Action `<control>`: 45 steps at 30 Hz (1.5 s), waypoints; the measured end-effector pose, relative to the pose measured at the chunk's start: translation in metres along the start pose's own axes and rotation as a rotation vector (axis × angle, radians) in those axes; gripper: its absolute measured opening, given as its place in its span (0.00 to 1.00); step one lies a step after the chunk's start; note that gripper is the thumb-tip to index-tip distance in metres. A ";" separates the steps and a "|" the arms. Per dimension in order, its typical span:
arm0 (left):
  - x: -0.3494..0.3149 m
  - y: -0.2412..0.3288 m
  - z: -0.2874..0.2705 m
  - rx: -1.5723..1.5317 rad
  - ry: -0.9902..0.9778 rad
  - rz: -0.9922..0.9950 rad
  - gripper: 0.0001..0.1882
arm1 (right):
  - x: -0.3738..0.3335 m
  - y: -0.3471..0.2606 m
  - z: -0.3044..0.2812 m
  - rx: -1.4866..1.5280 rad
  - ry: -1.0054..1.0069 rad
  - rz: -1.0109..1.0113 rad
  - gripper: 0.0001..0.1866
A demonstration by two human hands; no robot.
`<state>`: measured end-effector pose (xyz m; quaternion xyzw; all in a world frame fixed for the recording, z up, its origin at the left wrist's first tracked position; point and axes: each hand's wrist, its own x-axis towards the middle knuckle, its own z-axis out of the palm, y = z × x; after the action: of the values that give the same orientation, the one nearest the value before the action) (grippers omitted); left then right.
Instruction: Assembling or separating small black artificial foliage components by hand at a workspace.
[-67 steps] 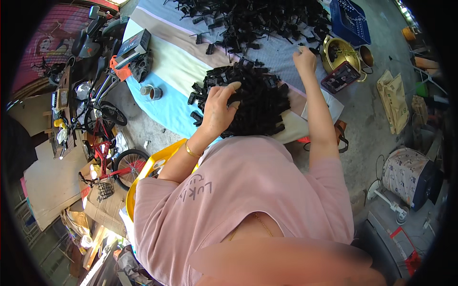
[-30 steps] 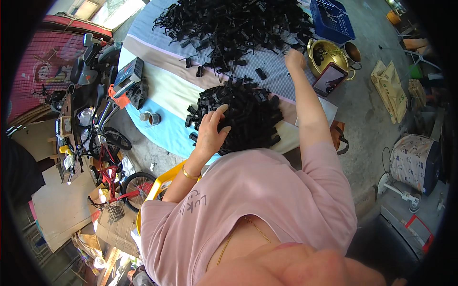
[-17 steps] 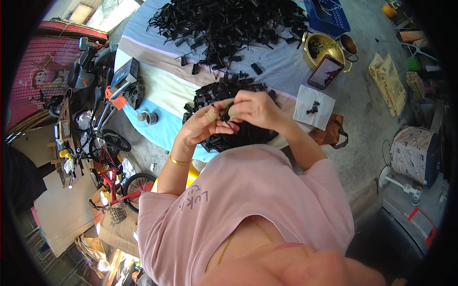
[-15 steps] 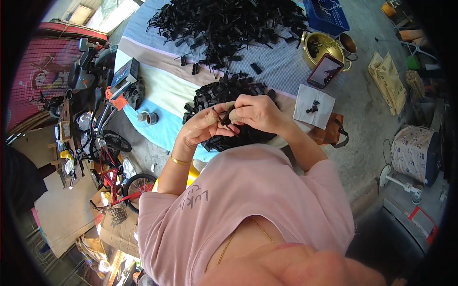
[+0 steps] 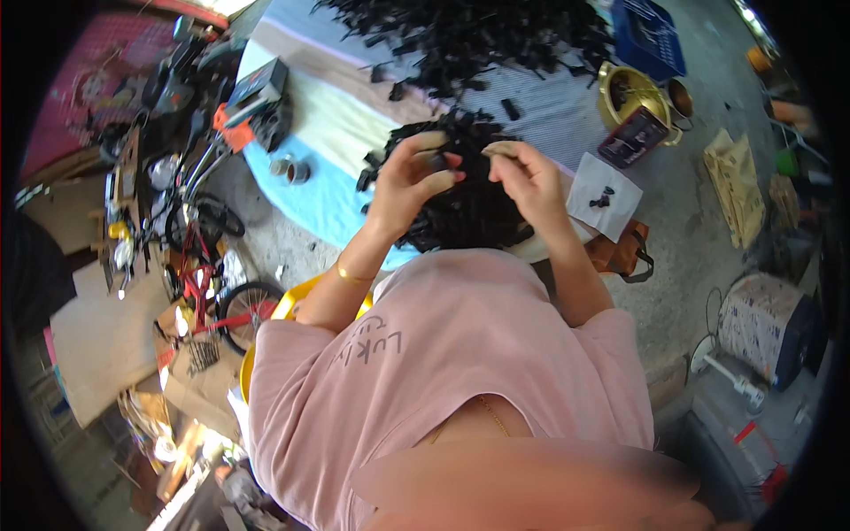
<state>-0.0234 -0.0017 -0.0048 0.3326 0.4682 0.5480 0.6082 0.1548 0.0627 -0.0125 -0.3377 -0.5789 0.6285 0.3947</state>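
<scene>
My left hand (image 5: 403, 184) is over the left side of a nearby heap of small black plastic parts (image 5: 465, 212). Its fingers curve with a gap to the thumb; a blurred dark patch shows in that gap, either a part or the heap behind. Across from it, apart, my right hand (image 5: 529, 184) has thumb and forefinger pinched together over the heap's right side. Anything in that pinch is too small and blurred to make out. Pale coverings show on some fingertips. A white paper sheet (image 5: 584, 190) with a few black pieces (image 5: 604, 196) lies right of my right hand.
A larger heap of black parts (image 5: 478, 40) covers the far side of the striped cloth-covered table (image 5: 341, 124). At right are a phone (image 5: 634, 137), a brass-coloured pot (image 5: 611, 93) and a blue basket (image 5: 651, 40). At left lie a box (image 5: 257, 88) and small cups (image 5: 292, 168). A brown bag (image 5: 624, 257) hangs nearby.
My hands, together on a small black part before, have come apart. The left fingers have opened out, and the right hand has moved right. The whole view has shifted and tilted slightly.
</scene>
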 end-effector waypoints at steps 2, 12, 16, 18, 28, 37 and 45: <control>-0.003 0.005 0.011 0.096 -0.008 0.049 0.24 | -0.004 -0.004 0.001 0.112 -0.102 0.116 0.09; -0.012 -0.003 0.013 0.299 0.068 0.116 0.19 | -0.005 0.005 0.016 0.030 -0.239 0.215 0.09; -0.010 -0.011 0.008 0.250 0.046 0.138 0.15 | -0.010 0.006 0.020 -0.004 -0.224 0.189 0.09; -0.009 -0.017 0.008 0.255 0.024 0.181 0.14 | -0.009 0.010 0.019 -0.071 -0.199 0.173 0.09; -0.010 -0.010 0.020 0.859 0.167 0.310 0.33 | -0.011 0.010 0.010 -0.133 -0.090 0.108 0.10; -0.019 0.028 0.003 0.382 -0.373 0.040 0.38 | -0.011 0.000 -0.016 0.166 -0.274 0.185 0.10; -0.016 0.002 0.001 -0.215 -0.415 -0.280 0.16 | -0.005 -0.007 -0.009 0.099 -0.475 0.025 0.08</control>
<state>-0.0226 -0.0171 0.0008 0.3035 0.3141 0.4253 0.7927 0.1663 0.0624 -0.0062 -0.1677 -0.6197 0.7228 0.2556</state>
